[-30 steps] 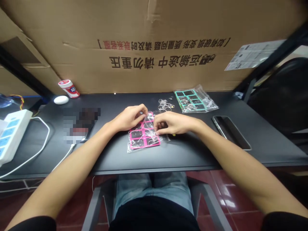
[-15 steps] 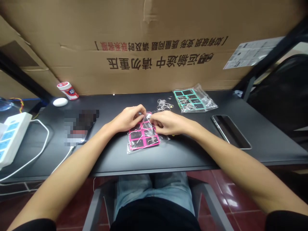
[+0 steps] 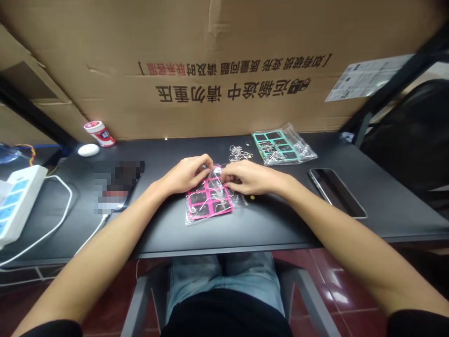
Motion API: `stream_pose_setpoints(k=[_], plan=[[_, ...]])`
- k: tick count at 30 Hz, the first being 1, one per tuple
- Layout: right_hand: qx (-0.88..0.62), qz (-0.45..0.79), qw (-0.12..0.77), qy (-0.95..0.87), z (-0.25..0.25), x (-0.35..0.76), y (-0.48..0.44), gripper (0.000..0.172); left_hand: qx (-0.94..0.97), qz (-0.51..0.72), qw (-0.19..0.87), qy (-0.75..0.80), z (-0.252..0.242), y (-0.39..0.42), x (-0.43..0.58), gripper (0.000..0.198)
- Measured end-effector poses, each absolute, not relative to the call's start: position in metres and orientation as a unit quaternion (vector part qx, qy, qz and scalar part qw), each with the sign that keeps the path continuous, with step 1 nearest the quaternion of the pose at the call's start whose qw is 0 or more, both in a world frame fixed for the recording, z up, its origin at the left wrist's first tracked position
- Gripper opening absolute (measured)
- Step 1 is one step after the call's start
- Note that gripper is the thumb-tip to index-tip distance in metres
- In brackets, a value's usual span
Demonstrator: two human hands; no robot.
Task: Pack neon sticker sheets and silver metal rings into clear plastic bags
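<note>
A clear plastic bag (image 3: 191,220) lies on the dark table, with a pink-framed card of black panels (image 3: 210,203) and thin white loops inside. My left hand (image 3: 191,173) is closed in a pinch on the bag's upper left edge. At the upper right of the bag, my right hand (image 3: 250,177) has its fingers curled and pressed together against the plastic; what lies between its fingertips is hidden. A pile of silvery rings (image 3: 238,153) sits just beyond the right hand. A small yellow dot (image 3: 252,197) shows on the table below that hand.
A second bag with a teal-framed card (image 3: 280,145) lies at the back right. Right of it is a phone (image 3: 337,193). On the left are a power strip (image 3: 21,201), a blurred dark device (image 3: 122,182), a white oval object (image 3: 88,150) and a red-white canister (image 3: 100,133). Cardboard (image 3: 224,42) stands behind.
My right hand has shifted slightly right, away from my left. More of the bag's top and the yellow dot now show. The left hand stays nearly still.
</note>
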State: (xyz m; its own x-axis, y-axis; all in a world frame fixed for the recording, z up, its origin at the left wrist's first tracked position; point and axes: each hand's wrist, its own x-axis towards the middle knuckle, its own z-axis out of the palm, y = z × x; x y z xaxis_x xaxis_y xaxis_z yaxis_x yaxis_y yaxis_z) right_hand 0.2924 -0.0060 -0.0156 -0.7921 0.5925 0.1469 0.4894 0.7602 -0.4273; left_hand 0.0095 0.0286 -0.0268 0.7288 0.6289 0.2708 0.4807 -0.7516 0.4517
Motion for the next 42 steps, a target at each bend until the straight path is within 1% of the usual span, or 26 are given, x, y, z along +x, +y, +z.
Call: stream_pose_setpoints(k=[5,9,12,15,17,18,20,21,23,24,25,27,29,31,34,37,40,42], plan=[[-0.291,0.166,0.162,-0.928,-0.022,0.292,-0.004,0.015,0.914,0.21,0.175,0.298,-0.027,0.029,0.009,0.012],[-0.31,0.185,0.202,-0.91,-0.019,0.295,-0.004,0.017,0.916,0.211,0.17,0.297,-0.028,0.03,0.009,0.009],[-0.32,0.198,0.28,-0.883,-0.015,0.296,-0.004,0.012,0.916,0.211,0.169,0.296,-0.028,0.03,0.01,0.009],[-0.374,0.167,0.376,-0.831,-0.016,0.301,0.003,0.012,0.916,0.211,0.168,0.298,-0.028,0.029,0.01,0.009],[-0.413,0.118,0.409,-0.805,-0.019,0.307,0.009,0.015,0.916,0.211,0.169,0.298,-0.027,0.029,0.009,0.009],[-0.418,0.091,0.408,-0.806,-0.02,0.311,0.012,0.017,0.916,0.211,0.169,0.297,-0.027,0.029,0.009,0.009],[-0.386,0.064,0.374,-0.841,-0.02,0.317,0.015,0.017,0.916,0.212,0.17,0.296,-0.028,0.028,0.009,0.009],[-0.355,0.07,0.344,-0.866,-0.018,0.318,0.014,0.015,0.916,0.213,0.17,0.295,-0.028,0.029,0.009,0.009],[-0.298,0.116,0.275,-0.907,-0.012,0.318,0.009,0.012,0.915,0.214,0.171,0.295,-0.028,0.029,0.009,0.009],[-0.282,0.146,0.238,-0.918,-0.009,0.317,0.006,0.014,0.915,0.214,0.171,0.295,-0.029,0.029,0.009,0.009],[-0.277,0.173,0.201,-0.924,-0.006,0.314,0.002,0.018,0.916,0.213,0.17,0.294,-0.029,0.029,0.009,0.009],[-0.29,0.209,0.142,-0.923,-0.003,0.309,-0.004,0.03,0.918,0.212,0.165,0.293,-0.029,0.03,0.009,0.009],[-0.313,0.226,0.107,-0.916,-0.003,0.305,-0.007,0.042,0.918,0.212,0.162,0.292,-0.029,0.03,0.01,0.009],[-0.335,0.24,0.088,-0.907,-0.005,0.304,-0.007,0.041,0.918,0.211,0.162,0.294,-0.028,0.029,0.01,0.009],[-0.351,0.269,0.065,-0.894,-0.006,0.304,-0.005,0.031,0.916,0.209,0.165,0.299,-0.028,0.028,0.01,0.01],[-0.364,0.29,0.059,-0.883,-0.004,0.304,-0.005,0.03,0.915,0.212,0.167,0.3,-0.029,0.028,0.01,0.01],[-0.37,0.319,0.067,-0.87,-0.001,0.304,-0.005,0.023,0.914,0.212,0.17,0.302,-0.028,0.029,0.01,0.01],[-0.363,0.339,0.095,-0.863,-0.002,0.304,-0.006,0.016,0.913,0.213,0.172,0.304,-0.028,0.028,0.01,0.01]])
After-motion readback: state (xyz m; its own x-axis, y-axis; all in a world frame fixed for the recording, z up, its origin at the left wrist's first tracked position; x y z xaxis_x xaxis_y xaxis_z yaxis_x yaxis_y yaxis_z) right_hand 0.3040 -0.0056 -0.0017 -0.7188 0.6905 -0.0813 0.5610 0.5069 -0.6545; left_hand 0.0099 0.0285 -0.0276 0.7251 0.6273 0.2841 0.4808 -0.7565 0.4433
